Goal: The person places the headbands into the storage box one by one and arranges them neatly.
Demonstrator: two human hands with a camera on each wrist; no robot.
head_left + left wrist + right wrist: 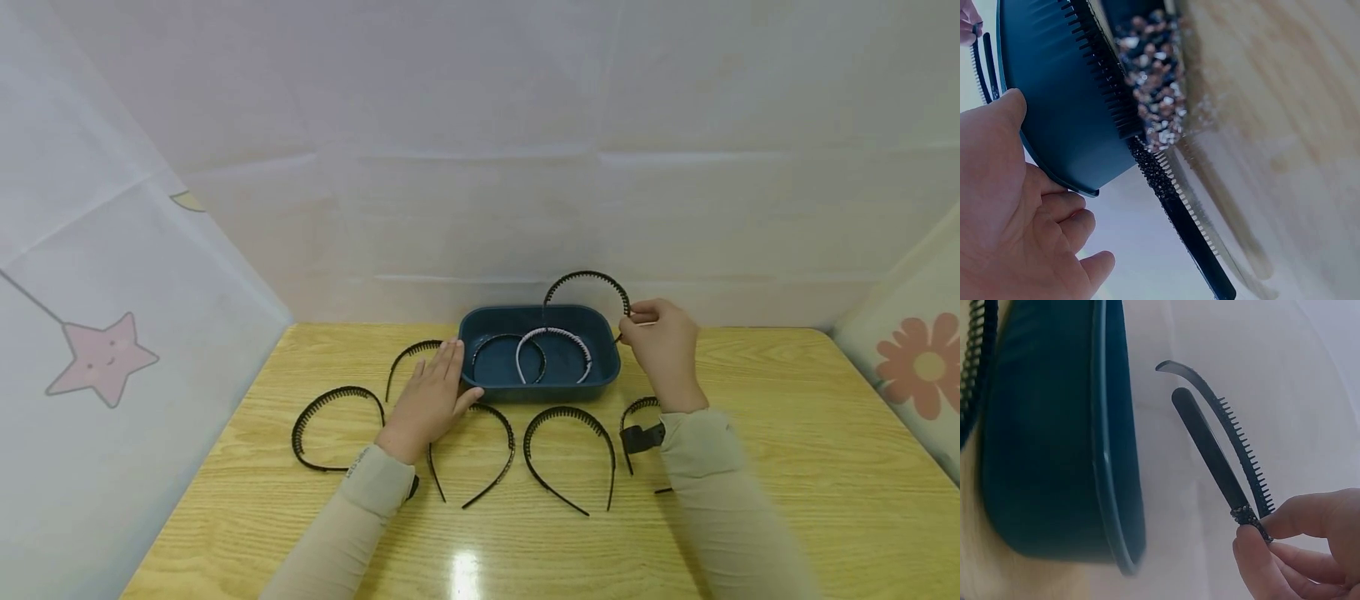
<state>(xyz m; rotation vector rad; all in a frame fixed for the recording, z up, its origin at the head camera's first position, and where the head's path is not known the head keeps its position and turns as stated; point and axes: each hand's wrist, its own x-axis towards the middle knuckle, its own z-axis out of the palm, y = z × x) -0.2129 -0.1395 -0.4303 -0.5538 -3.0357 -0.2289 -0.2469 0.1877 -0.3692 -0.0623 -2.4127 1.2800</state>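
Observation:
My right hand (663,346) pinches one end of a black toothed headband (587,274), held up over the right side of a dark blue plastic bin (542,393). The right wrist view shows the thumb and fingers gripping this headband (1235,440) by a part with small glittery beads. Inside the bin are a pale lilac headband (557,331) and a dark headband (491,337). My left hand (429,400) rests against the bin's left end, fingers fairly straight, thumb near the front wall. In the left wrist view that hand (1029,212) touches the bin wall (1060,112).
On the wooden table (480,550) several black headbands lie before and left of the bin: one far left (300,425), one behind the left hand (405,354), one front-centre (527,442). Another (637,403) is partly under the right wrist. White cloth (480,208) hangs behind.

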